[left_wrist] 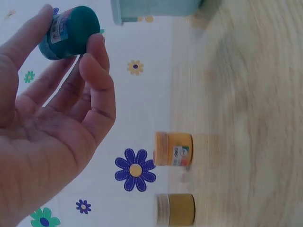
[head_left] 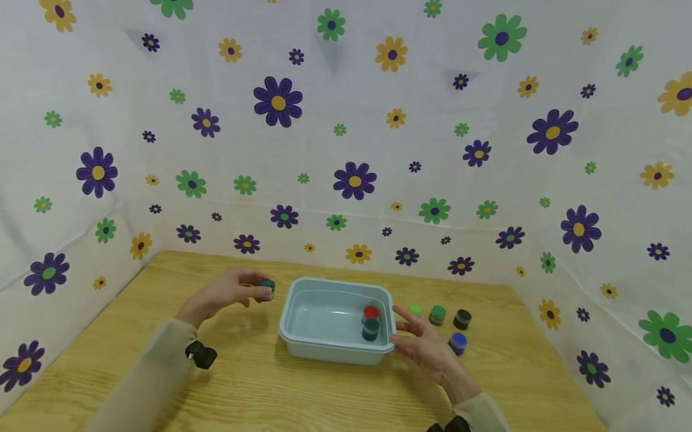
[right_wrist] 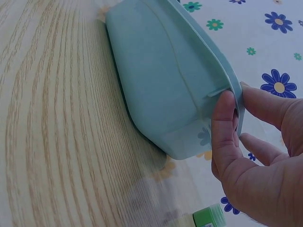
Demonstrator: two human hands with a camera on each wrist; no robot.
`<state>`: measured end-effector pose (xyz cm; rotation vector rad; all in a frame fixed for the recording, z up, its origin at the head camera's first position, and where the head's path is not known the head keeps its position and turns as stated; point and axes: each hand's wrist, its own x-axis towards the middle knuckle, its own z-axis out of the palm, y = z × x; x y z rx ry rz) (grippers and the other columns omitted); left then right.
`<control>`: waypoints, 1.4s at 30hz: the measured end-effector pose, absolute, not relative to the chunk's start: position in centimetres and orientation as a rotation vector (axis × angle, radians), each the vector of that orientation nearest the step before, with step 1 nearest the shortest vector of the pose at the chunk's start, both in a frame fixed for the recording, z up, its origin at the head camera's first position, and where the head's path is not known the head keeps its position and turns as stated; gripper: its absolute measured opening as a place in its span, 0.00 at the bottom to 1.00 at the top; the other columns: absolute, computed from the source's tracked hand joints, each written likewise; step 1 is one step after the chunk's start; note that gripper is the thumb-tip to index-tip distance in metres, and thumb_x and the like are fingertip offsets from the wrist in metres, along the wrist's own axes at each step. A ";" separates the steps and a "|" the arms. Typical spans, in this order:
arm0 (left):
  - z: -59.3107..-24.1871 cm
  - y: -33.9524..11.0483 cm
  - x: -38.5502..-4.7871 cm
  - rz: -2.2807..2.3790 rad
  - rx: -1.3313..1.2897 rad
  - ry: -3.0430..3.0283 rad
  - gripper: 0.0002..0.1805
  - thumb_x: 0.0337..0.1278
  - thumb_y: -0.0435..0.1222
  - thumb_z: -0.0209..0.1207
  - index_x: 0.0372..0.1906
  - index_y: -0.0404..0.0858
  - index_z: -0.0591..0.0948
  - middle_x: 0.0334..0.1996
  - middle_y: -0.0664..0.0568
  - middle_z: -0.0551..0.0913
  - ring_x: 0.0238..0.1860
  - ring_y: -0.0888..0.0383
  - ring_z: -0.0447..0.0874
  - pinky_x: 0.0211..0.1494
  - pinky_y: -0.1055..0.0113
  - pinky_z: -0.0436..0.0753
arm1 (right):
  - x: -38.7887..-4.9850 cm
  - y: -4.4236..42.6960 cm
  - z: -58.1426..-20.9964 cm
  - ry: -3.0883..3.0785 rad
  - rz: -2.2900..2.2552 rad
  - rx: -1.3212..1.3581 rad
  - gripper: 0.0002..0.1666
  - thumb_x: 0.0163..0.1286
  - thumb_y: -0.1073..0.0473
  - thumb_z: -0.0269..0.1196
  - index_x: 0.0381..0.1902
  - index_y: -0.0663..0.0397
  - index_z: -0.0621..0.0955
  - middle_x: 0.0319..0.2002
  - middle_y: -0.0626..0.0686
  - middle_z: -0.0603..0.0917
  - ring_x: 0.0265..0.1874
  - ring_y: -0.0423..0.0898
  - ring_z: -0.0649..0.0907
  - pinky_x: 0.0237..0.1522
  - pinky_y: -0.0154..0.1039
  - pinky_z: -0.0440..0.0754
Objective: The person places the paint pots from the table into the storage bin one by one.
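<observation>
My left hand pinches a dark teal paint jar between thumb and fingers, above the table and left of the light blue plastic basin. Part of the jar's white label shows in the left wrist view. At the basin's right end, my right hand grips the rim, fingers curled at the edge in the right wrist view. Inside the basin, toward its right side, a red-lidded jar stands beside a dark green jar.
Right of the basin stand a light green jar, a green jar, a black jar and a blue jar. The left wrist view shows an orange jar and an ochre jar on the table. Flowered cloth surrounds the table.
</observation>
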<state>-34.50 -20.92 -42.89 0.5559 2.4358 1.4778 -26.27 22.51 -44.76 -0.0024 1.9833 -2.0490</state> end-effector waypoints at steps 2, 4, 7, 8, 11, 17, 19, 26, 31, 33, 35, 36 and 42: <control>-42.6 -20.5 -34.4 1.492 0.537 2.449 0.27 0.61 0.50 0.63 0.59 0.39 0.77 0.50 0.46 0.85 0.47 0.53 0.84 0.43 0.61 0.82 | -26.3 22.5 -44.8 1.976 -2.056 -0.004 0.44 0.64 0.66 0.67 0.75 0.47 0.63 0.64 0.66 0.65 0.44 0.45 0.81 0.47 0.35 0.86; -42.4 -20.0 -34.3 1.504 0.511 2.464 0.28 0.59 0.52 0.64 0.59 0.40 0.78 0.49 0.48 0.85 0.47 0.53 0.83 0.43 0.62 0.82 | -26.3 22.5 -44.9 1.973 -2.059 -0.004 0.44 0.64 0.67 0.66 0.75 0.48 0.62 0.64 0.66 0.65 0.44 0.45 0.81 0.47 0.35 0.86; -42.1 -19.1 -34.1 1.525 0.495 2.461 0.29 0.58 0.53 0.64 0.59 0.40 0.78 0.47 0.48 0.86 0.48 0.51 0.83 0.43 0.61 0.81 | -26.3 22.6 -45.0 1.974 -2.055 -0.004 0.44 0.65 0.67 0.66 0.75 0.48 0.62 0.64 0.66 0.65 0.44 0.45 0.82 0.47 0.35 0.86; -42.0 -18.9 -34.0 1.530 0.488 2.463 0.30 0.58 0.54 0.64 0.59 0.40 0.78 0.47 0.48 0.86 0.48 0.50 0.83 0.43 0.61 0.81 | -26.3 22.6 -45.0 1.975 -2.052 -0.006 0.44 0.65 0.67 0.66 0.75 0.48 0.62 0.64 0.66 0.65 0.44 0.45 0.82 0.47 0.35 0.86; -41.8 -18.0 -33.8 1.554 0.441 2.480 0.29 0.57 0.54 0.64 0.58 0.40 0.78 0.46 0.48 0.86 0.47 0.47 0.81 0.40 0.61 0.80 | -26.4 22.6 -45.1 1.981 -2.047 -0.011 0.44 0.65 0.66 0.66 0.75 0.47 0.62 0.64 0.66 0.66 0.44 0.45 0.82 0.47 0.35 0.86; -42.0 -16.0 -33.6 1.637 0.282 2.530 0.27 0.57 0.52 0.66 0.56 0.41 0.80 0.45 0.48 0.84 0.42 0.48 0.78 0.37 0.64 0.79 | -26.3 22.5 -44.9 1.987 -2.041 -0.015 0.44 0.64 0.66 0.67 0.75 0.47 0.63 0.64 0.66 0.66 0.44 0.46 0.81 0.47 0.36 0.86; -42.1 -15.3 -33.6 1.666 0.259 2.531 0.26 0.58 0.50 0.66 0.57 0.40 0.80 0.45 0.47 0.84 0.42 0.48 0.79 0.36 0.65 0.79 | -26.3 22.6 -44.9 1.986 -2.039 -0.025 0.45 0.64 0.66 0.67 0.75 0.48 0.62 0.64 0.67 0.65 0.43 0.46 0.81 0.47 0.36 0.86; -42.2 -13.4 -33.6 1.702 0.209 2.535 0.29 0.57 0.50 0.66 0.61 0.41 0.77 0.49 0.46 0.83 0.47 0.45 0.79 0.41 0.62 0.81 | -26.2 22.7 -44.9 1.956 -2.046 -0.042 0.46 0.64 0.66 0.67 0.76 0.48 0.60 0.66 0.68 0.63 0.44 0.45 0.83 0.46 0.36 0.86; -42.2 -12.3 -33.6 1.733 0.208 2.536 0.28 0.57 0.48 0.67 0.59 0.39 0.78 0.47 0.44 0.83 0.44 0.47 0.79 0.43 0.60 0.83 | -26.3 22.8 -45.0 1.961 -2.044 -0.044 0.44 0.65 0.65 0.66 0.76 0.47 0.61 0.65 0.68 0.64 0.42 0.44 0.83 0.45 0.35 0.86; -42.3 -11.9 -33.5 1.754 0.212 2.535 0.28 0.56 0.48 0.68 0.59 0.40 0.78 0.48 0.44 0.83 0.45 0.45 0.80 0.42 0.62 0.84 | -26.4 22.8 -45.1 1.964 -2.040 -0.041 0.44 0.65 0.65 0.66 0.75 0.47 0.61 0.65 0.67 0.65 0.43 0.45 0.82 0.46 0.36 0.86; -42.3 -11.5 -33.4 1.771 0.218 2.544 0.28 0.56 0.48 0.68 0.60 0.41 0.78 0.48 0.45 0.84 0.47 0.44 0.80 0.44 0.61 0.85 | -26.5 22.7 -45.1 1.971 -2.035 -0.042 0.44 0.65 0.65 0.66 0.75 0.47 0.62 0.65 0.67 0.65 0.43 0.45 0.82 0.47 0.37 0.85; -42.3 -11.3 -33.3 1.778 0.221 2.547 0.28 0.55 0.48 0.68 0.60 0.42 0.78 0.48 0.45 0.84 0.48 0.44 0.81 0.45 0.60 0.86 | -26.5 22.6 -45.0 1.976 -2.032 -0.043 0.44 0.65 0.65 0.66 0.75 0.46 0.62 0.65 0.67 0.65 0.44 0.45 0.82 0.48 0.37 0.85; -42.5 -9.0 -32.6 1.817 0.269 2.540 0.27 0.56 0.46 0.68 0.60 0.44 0.79 0.48 0.47 0.85 0.47 0.47 0.82 0.49 0.54 0.86 | -26.4 22.6 -45.0 1.987 -2.028 -0.033 0.44 0.65 0.64 0.67 0.75 0.46 0.62 0.66 0.67 0.65 0.48 0.48 0.81 0.50 0.39 0.85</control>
